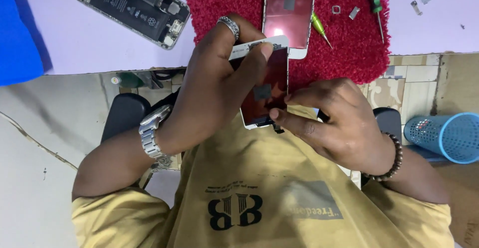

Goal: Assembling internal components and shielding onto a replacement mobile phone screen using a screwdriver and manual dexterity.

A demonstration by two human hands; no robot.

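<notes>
- Head view: left hand point(214, 86) grips a phone screen panel point(264, 86) by its top end, back side up, held over the lap just below the bench point(90, 38) edge.
- Right hand point(332, 118) pinches the panel's lower edge w/ fingertips; exact part under them too small to tell.
- Done so far, judging by layout: opened phone body point(132, 8) lies apart on bench, 2nd screen panel point(291, 13) on red mat point(349, 43), small metal brackets point(344, 11) & screwdrivers point(373, 3) beside it.
- Left: panel not yet back on the body; prob. mid-job.

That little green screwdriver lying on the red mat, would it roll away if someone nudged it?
Probably not far: the green screwdriver lies on a fuzzy red mat, whose pile should brake it. Its round, slim shape would likely roll on bare table. It looks light and stiff, with a fine tip that could slip from fingers.
</notes>
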